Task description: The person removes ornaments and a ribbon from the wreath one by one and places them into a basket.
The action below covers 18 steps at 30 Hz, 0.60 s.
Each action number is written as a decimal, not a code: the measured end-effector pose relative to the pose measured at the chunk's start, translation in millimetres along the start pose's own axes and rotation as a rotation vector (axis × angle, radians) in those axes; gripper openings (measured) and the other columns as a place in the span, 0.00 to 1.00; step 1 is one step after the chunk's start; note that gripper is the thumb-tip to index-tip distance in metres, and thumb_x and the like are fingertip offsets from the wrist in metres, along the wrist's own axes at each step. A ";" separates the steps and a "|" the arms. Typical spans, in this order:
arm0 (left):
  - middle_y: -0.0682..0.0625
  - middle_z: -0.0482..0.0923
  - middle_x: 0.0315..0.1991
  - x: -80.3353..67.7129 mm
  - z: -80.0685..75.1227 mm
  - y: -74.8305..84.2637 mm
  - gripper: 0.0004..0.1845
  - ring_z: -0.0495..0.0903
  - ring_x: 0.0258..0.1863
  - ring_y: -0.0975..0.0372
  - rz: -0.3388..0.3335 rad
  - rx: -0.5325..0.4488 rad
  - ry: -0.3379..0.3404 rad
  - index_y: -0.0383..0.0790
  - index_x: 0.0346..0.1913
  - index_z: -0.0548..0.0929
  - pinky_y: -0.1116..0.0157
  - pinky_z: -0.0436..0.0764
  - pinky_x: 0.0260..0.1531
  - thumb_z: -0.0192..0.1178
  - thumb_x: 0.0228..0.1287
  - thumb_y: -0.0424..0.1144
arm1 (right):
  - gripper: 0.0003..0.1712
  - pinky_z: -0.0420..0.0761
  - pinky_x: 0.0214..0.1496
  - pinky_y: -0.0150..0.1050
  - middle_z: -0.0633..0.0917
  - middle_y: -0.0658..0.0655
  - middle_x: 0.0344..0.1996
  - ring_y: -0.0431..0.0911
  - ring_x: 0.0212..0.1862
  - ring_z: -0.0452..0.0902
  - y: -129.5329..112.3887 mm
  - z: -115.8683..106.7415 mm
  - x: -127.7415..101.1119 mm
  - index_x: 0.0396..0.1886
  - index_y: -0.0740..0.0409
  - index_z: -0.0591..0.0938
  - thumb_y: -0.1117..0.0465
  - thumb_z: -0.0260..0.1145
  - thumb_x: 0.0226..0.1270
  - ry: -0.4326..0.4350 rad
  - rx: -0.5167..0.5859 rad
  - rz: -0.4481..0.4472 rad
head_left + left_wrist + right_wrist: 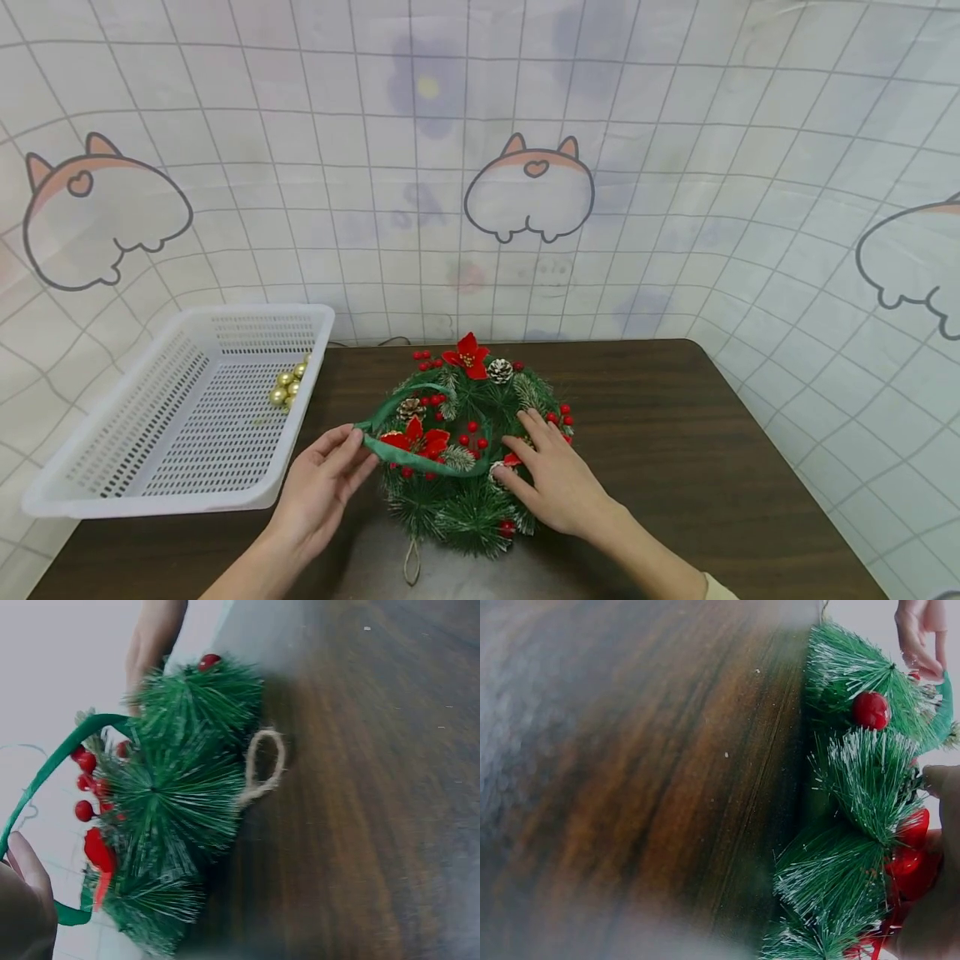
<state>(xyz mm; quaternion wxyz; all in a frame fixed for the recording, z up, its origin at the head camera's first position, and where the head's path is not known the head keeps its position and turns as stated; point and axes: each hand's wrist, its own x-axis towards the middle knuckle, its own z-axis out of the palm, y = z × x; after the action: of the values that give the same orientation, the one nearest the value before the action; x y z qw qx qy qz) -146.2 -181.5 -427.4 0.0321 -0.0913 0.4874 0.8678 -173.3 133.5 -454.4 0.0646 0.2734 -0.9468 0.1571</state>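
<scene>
A green pine wreath point(468, 467) with red berries, pine cones and red poinsettias lies on the dark wooden table point(712, 433). A green ribbon point(420, 454) loops across its front. My left hand point(330, 479) pinches the ribbon's left end beside the wreath. My right hand point(551, 475) rests flat on the wreath's right side, fingers straight, pressing it down. In the left wrist view the wreath point(172, 810), its twine hanging loop point(262, 769) and the ribbon point(45, 776) show. The right wrist view shows the wreath's frosted needles point(855, 817) and a red berry point(871, 710).
A white perforated plastic basket point(135, 492) stands at the table's left, holding a few small gold balls point(287, 385) at its far right corner. A cloth backdrop with cartoon prints hangs behind. Bare table stretches to the right of the wreath.
</scene>
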 end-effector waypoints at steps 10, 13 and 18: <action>0.54 0.78 0.37 1.3 1.7 17.7 0.04 0.80 0.38 0.66 0.052 -0.028 -0.043 0.43 0.44 0.76 0.65 0.78 0.51 0.57 0.70 0.37 | 0.35 0.49 0.73 0.50 0.59 0.62 0.72 0.52 0.75 0.44 0.5 0.8 -0.2 0.63 0.53 0.76 0.34 0.46 0.73 -0.004 0.009 0.008; 0.55 0.78 0.36 1.7 1.6 23.2 0.03 0.80 0.37 0.67 0.071 -0.041 -0.040 0.44 0.43 0.76 0.67 0.79 0.49 0.57 0.70 0.37 | 0.35 0.49 0.73 0.50 0.59 0.62 0.72 0.52 0.75 0.44 0.4 0.6 -0.2 0.64 0.53 0.76 0.34 0.46 0.73 -0.005 0.011 0.009; 0.54 0.79 0.36 3.7 0.9 34.3 0.03 0.80 0.36 0.67 0.123 -0.086 -0.079 0.42 0.43 0.78 0.69 0.80 0.46 0.56 0.70 0.35 | 0.35 0.49 0.73 0.50 0.59 0.62 0.72 0.52 0.75 0.44 0.1 0.0 0.0 0.63 0.53 0.76 0.34 0.45 0.72 -0.004 0.008 0.008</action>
<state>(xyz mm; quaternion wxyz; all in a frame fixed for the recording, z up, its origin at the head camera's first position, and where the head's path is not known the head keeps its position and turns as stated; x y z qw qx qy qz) -154.9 -198.8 -398.8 -0.0062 -0.0283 0.4530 0.8911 -173.4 133.6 -454.4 0.0609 0.2702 -0.9474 0.1607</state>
